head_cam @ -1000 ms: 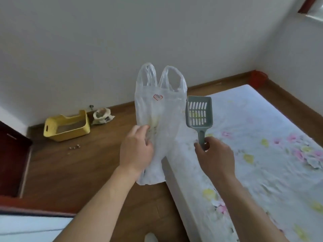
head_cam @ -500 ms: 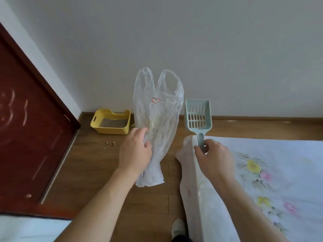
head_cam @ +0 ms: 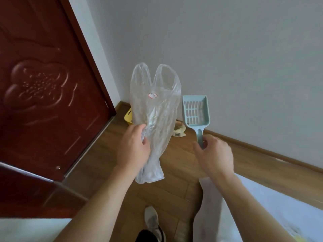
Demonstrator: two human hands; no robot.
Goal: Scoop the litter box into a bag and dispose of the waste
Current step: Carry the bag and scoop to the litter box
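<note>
My left hand (head_cam: 133, 147) grips a clear plastic bag (head_cam: 157, 109) around its middle, with the two handle loops standing upward and a small red-edged sticker on its front. My right hand (head_cam: 215, 155) holds the handle of a pale blue slotted litter scoop (head_cam: 195, 111), pan pointing up. The yellow litter box (head_cam: 128, 117) sits on the floor by the wall corner, mostly hidden behind the bag. Only its left corner shows.
A dark red door (head_cam: 43, 84) fills the left side. A crumpled small bag (head_cam: 179, 131) lies on the wooden floor (head_cam: 174, 180) by the wall. The floral-sheeted bed's corner (head_cam: 262, 206) is at lower right. My shoe (head_cam: 152, 219) is below.
The view has swung left and nearer the corner; the door now fills the left, the bed has slid to the lower right, and the litter box has gone behind the bag. Both grips hold.
</note>
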